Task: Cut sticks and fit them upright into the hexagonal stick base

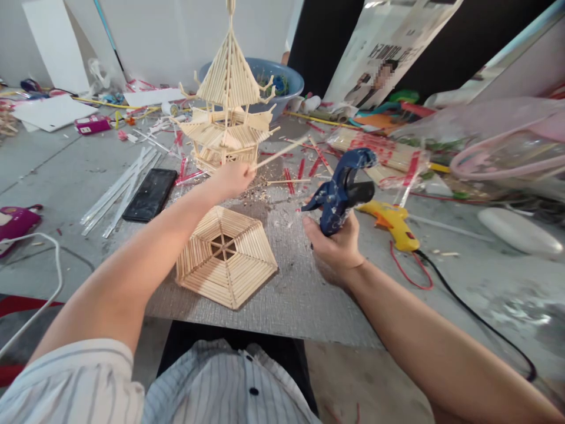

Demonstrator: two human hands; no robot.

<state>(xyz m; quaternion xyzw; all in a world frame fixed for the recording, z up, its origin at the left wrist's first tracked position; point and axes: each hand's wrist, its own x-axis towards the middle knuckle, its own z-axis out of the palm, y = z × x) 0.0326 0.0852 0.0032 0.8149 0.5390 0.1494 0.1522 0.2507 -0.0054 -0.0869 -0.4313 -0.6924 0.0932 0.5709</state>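
Note:
My left hand (233, 178) is closed on a thin wooden stick (282, 151) that points up and right, just in front of a tall pagoda model (229, 100) built of sticks. My right hand (338, 241) grips a blue tool (342, 191) shaped like a pistol, held above a grey board (291, 282). On that board lies a flat hexagonal roof piece (226, 257) made of sticks, below my left forearm.
A yellow glue gun (392, 224) with a black cord lies right of the blue tool. A black phone (150, 193) and pale strips lie at the left. A blue basin (282, 79), packs of sticks (384, 153) and scattered red wrappers stand behind.

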